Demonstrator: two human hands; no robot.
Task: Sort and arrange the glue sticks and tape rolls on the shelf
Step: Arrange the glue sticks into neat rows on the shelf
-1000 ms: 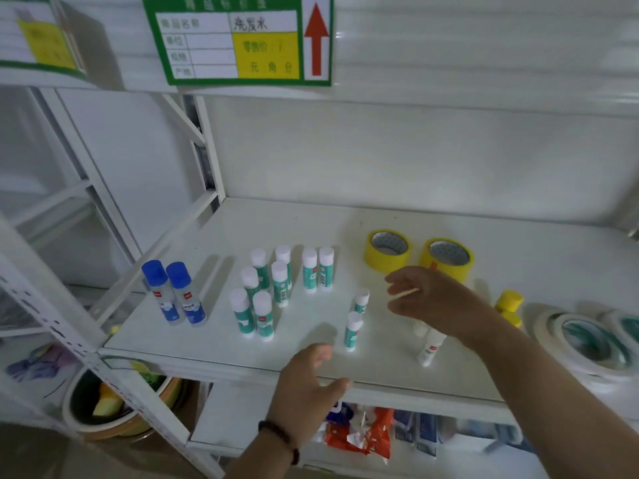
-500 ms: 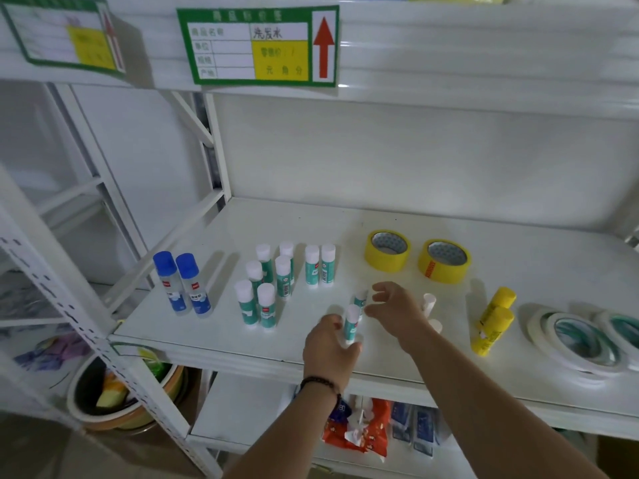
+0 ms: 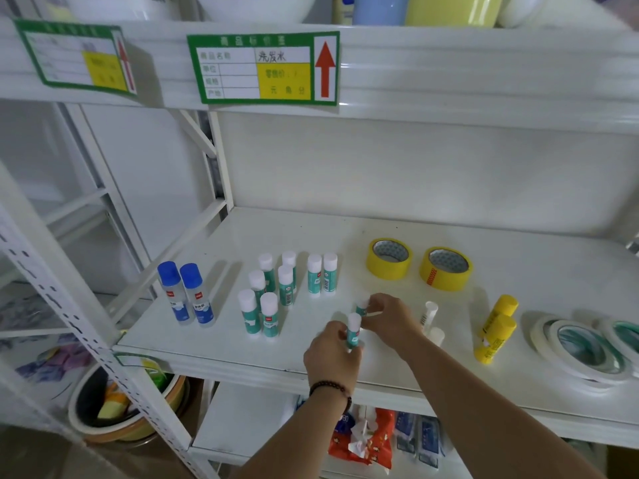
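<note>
While both hands work near the front of the white metal shelf [image 3: 345, 229], each grips one small glue stick with a white cap and teal label. The left hand [image 3: 332, 354] has its fingers curled round the nearer small teal glue stick [image 3: 353, 331], held upright just above the shelf's front edge; a dark beaded bracelet [image 3: 330, 388] circles that wrist. The right hand [image 3: 389, 314] pinches the farther small teal glue stick [image 3: 362, 307] at its fingertips, just behind the first one, the two sticks nearly touching.

To the left stand eight taller white-capped teal glue sticks [image 3: 285, 288] in a loose cluster, upright. Further left, two clear glue bottles with blue caps [image 3: 186, 295] stand side by side. Behind the hands, two rolls of yellow tape [image 3: 418, 264] lie flat, near each other. Right of the right wrist are two white capped sticks [image 3: 430, 314], partly hidden. Two yellow glue sticks [image 3: 496, 328] stand further right, and beside them flat white tape rolls [image 3: 581, 354] overlap at the shelf's right end.
</note>
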